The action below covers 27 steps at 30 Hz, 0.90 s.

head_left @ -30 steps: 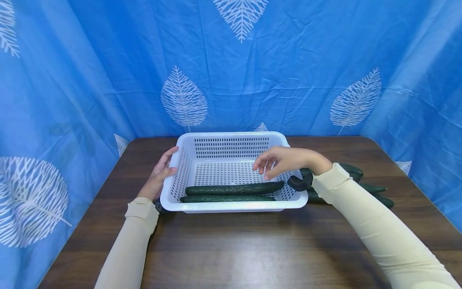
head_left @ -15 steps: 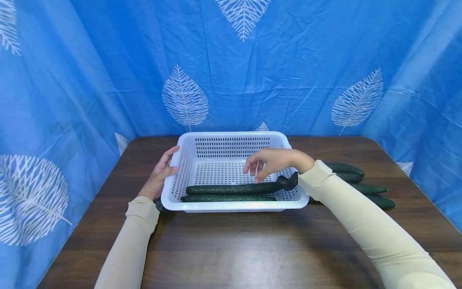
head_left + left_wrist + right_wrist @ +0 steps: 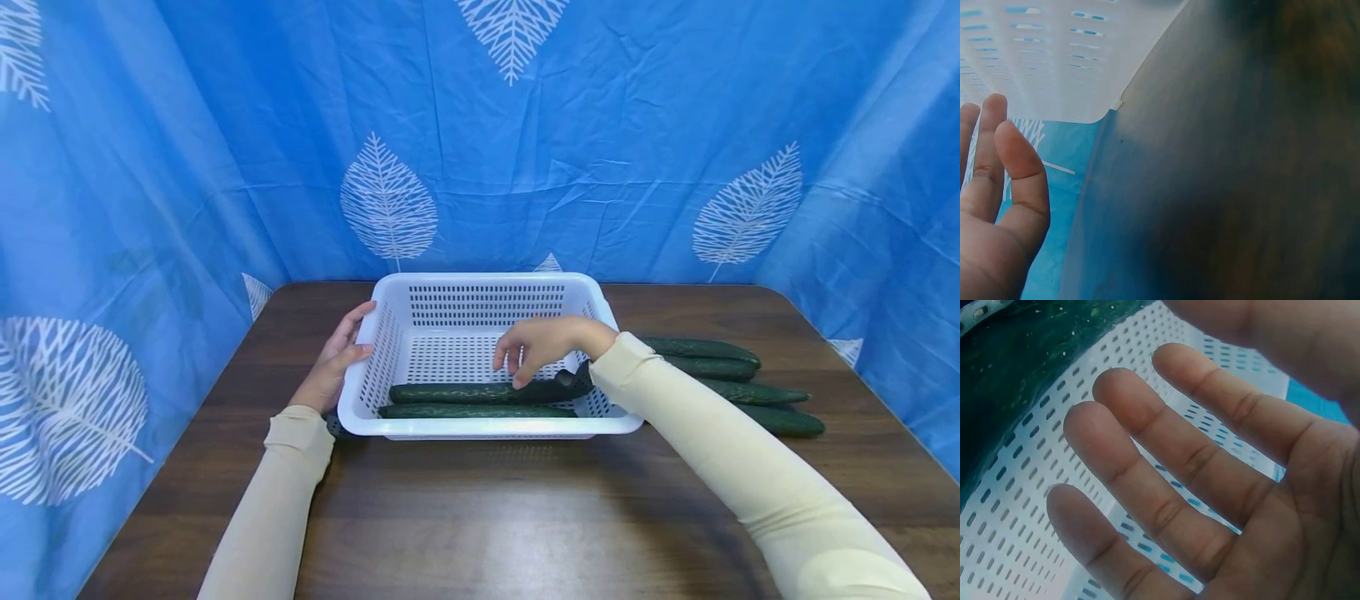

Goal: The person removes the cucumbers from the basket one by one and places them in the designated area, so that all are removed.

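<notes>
A white perforated plastic basket (image 3: 495, 428) stands on the table with two long green cucumbers lying in it, the rear cucumber (image 3: 450, 393) and the front cucumber (image 3: 472, 412). At the basket's left rim is my left hand (image 3: 330, 362), its fingers extended alongside the wall; the left wrist view shows the fingers straight beside the basket's side. My right hand (image 3: 546, 343) is over the inside of the basket, close above the rear cucumber. Seen from the right wrist, its palm holds nothing and the fingers (image 3: 1104, 440) are loosely spread, with dark green cucumber skin (image 3: 1029, 369) beyond.
Several more cucumbers (image 3: 757, 392) lie on the dark wooden table (image 3: 450, 517) to the right of the basket, partly covered by my right sleeve (image 3: 720, 450). Behind the table hangs a blue curtain (image 3: 585, 167) with white leaf prints.
My right hand has moved left and slightly lower over the basket, uncovering more of the cucumbers on the right. My left hand stays at the left rim.
</notes>
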{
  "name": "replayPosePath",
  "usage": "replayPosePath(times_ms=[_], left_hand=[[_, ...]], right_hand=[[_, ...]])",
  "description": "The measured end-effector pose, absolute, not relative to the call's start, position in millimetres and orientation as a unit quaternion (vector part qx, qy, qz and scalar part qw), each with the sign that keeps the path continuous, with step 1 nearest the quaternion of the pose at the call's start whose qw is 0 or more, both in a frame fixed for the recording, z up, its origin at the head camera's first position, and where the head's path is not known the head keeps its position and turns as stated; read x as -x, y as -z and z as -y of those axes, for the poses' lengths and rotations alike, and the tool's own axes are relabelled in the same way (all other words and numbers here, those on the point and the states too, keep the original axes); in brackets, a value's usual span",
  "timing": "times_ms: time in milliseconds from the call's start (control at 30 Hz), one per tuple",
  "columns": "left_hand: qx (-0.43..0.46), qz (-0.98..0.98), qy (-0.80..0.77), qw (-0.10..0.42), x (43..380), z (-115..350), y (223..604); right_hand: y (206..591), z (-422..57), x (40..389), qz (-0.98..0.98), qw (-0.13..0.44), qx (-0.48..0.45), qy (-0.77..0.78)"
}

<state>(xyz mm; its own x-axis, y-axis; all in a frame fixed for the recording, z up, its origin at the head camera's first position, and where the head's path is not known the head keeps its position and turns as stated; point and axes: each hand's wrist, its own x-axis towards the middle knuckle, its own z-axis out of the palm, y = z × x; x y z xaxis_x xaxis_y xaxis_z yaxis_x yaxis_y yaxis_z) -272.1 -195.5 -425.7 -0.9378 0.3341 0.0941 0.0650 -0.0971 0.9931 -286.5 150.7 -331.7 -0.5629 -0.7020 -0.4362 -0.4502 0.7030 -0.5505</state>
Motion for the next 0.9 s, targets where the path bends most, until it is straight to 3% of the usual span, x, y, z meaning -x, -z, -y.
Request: replayPosePath(times_ms=[900], left_hand=[[-0.145, -0.666, -0.725, 0.097, 276.8, 198.1, 426.3]], right_hand=[[355.3, -114.9, 299.6, -0.863, 0.359, 0.337, 0.109]])
